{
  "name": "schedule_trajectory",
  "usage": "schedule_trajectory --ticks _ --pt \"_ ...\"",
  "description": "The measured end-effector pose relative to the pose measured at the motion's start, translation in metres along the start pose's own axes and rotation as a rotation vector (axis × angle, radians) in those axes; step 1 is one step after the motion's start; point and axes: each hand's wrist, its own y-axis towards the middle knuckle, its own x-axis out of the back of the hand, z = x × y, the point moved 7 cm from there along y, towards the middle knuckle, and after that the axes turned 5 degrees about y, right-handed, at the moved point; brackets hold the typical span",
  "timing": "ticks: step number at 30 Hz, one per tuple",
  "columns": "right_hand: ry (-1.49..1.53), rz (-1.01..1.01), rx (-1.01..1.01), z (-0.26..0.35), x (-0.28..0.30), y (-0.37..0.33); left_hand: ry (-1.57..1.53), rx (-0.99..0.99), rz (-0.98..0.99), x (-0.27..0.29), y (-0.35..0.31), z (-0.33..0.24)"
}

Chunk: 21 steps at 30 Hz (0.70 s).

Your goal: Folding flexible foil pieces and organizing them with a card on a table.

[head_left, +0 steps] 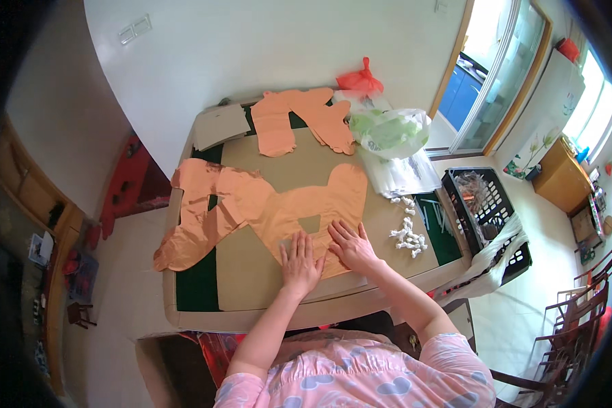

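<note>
A flat, uninflated foil balloon (289, 211), shiny orange-copper with rounded lobes and a square opening, lies spread on a cardboard sheet (245, 289). My left hand (302, 266) rests flat on its near edge, fingers stretched out. Just to the right, my right hand (351, 246) also lies flat on the foil, fingers spread and thumb side close to the left hand. Neither holds anything. On the left, more copper foil (200, 228) overlaps this piece, creased and partly folded. Further flat foil shapes (275, 126) lie at the table's far side.
Brown-grey card pieces (221, 129) lie at the far left corner. A red bag (362, 81), a green-white plastic bag (391, 132) and clear bags (404, 175) lie at the far right. Small white bundles (408, 238) sit right of my hands; a black crate (500, 197) stands beyond.
</note>
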Motion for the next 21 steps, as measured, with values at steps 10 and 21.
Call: schedule_trajectory --ticks 10,21 --pt "-0.096 -0.011 -0.162 -0.039 0.018 -0.016 -0.022 -0.016 -0.058 -0.004 0.0 -0.001" --pt "-0.207 0.097 0.055 0.038 0.01 -0.105 -0.022 -0.004 -0.032 -0.007 0.001 0.002"
